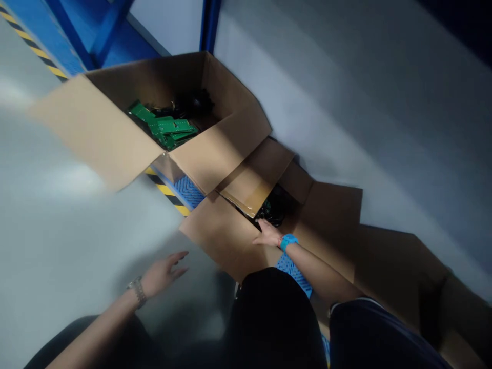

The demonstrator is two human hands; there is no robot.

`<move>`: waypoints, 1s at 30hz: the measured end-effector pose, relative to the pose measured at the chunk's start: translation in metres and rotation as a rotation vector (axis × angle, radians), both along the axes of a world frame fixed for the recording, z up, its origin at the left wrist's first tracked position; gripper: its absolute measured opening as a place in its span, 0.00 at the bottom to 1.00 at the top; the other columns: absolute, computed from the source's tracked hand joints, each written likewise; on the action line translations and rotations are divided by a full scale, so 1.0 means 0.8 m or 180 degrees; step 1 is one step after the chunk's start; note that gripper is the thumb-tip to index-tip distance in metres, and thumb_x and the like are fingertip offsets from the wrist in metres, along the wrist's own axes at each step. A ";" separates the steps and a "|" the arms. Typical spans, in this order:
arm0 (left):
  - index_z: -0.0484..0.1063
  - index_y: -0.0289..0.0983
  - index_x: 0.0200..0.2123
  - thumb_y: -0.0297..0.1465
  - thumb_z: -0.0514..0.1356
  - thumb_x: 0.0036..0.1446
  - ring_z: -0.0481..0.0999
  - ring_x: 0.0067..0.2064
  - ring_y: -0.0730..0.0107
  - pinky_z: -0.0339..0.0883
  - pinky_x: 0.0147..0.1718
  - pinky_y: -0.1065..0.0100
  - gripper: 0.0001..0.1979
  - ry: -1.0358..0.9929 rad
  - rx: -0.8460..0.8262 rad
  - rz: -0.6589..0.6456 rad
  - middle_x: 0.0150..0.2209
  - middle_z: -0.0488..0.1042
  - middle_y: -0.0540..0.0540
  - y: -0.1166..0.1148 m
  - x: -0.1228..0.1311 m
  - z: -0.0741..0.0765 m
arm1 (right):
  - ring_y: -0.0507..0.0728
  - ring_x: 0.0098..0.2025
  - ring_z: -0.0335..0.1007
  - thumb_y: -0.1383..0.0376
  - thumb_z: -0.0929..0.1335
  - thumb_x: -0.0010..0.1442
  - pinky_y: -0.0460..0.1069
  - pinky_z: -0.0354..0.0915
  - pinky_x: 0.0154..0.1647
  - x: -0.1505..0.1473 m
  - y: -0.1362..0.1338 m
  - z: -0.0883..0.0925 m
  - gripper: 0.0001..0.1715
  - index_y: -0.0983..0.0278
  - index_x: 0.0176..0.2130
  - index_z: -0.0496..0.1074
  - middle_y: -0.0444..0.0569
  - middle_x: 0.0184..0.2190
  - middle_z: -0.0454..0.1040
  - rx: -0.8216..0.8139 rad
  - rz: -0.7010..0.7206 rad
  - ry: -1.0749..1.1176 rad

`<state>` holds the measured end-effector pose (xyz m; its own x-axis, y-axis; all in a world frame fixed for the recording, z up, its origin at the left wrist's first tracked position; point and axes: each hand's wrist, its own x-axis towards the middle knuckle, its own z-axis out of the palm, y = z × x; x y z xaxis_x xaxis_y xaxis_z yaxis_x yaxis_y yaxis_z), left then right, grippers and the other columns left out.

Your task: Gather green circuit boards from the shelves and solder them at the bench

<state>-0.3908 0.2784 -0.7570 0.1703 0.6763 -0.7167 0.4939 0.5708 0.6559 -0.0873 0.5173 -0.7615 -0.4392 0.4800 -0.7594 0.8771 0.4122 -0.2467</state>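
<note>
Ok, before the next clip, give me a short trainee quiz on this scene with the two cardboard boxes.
1. Which hand is at the flaps of the lower cardboard box?
2. True or false: the green circuit boards lie in the upper cardboard box.
3. Fill in the blank: the stripes of the floor tape are yellow and ___.

Key: 1. The right hand. 2. True. 3. Black.
</note>
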 end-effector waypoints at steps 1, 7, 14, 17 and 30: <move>0.57 0.34 0.56 0.46 0.46 0.53 0.69 0.49 0.59 0.62 0.47 0.63 0.31 0.0014 0.0008 0.0030 0.53 0.65 0.39 -0.003 0.000 0.002 | 0.58 0.45 0.65 0.56 0.68 0.52 0.56 0.62 0.46 0.007 0.004 -0.002 0.24 0.68 0.46 0.65 0.53 0.45 0.67 -0.0048 -0.0024 -0.0048; 0.59 0.33 0.55 0.44 0.47 0.54 0.69 0.50 0.60 0.62 0.48 0.64 0.30 0.0074 -0.0017 -0.0055 0.53 0.66 0.39 -0.012 0.006 0.005 | 0.53 0.35 0.67 0.57 0.66 0.55 0.53 0.64 0.40 0.026 -0.026 -0.018 0.15 0.68 0.33 0.69 0.46 0.32 0.71 -0.0373 -0.0108 -0.0037; 0.61 0.35 0.54 0.42 0.49 0.54 0.71 0.49 0.59 0.63 0.48 0.61 0.27 0.0072 0.0245 -0.0113 0.52 0.68 0.40 0.000 0.021 0.013 | 0.52 0.34 0.68 0.61 0.64 0.56 0.49 0.66 0.34 0.010 -0.049 -0.004 0.13 0.65 0.42 0.64 0.48 0.34 0.70 -0.0399 -0.0860 0.1115; 0.62 0.33 0.53 0.41 0.50 0.54 0.69 0.50 0.58 0.62 0.49 0.61 0.27 0.0058 0.0260 -0.0159 0.53 0.67 0.39 -0.003 0.024 0.016 | 0.53 0.37 0.68 0.65 0.52 0.63 0.51 0.67 0.35 -0.019 -0.025 0.010 0.14 0.61 0.47 0.56 0.50 0.36 0.68 -0.0008 -0.1298 0.1863; 0.56 0.41 0.58 0.29 0.53 0.54 0.42 0.63 0.52 0.35 0.57 0.43 0.26 0.2070 0.2198 -0.0987 0.63 0.47 0.43 0.105 0.018 0.043 | 0.55 0.62 0.44 0.75 0.62 0.49 0.50 0.44 0.63 -0.263 0.061 0.022 0.27 0.66 0.51 0.61 0.50 0.59 0.51 0.0649 -0.0452 0.3024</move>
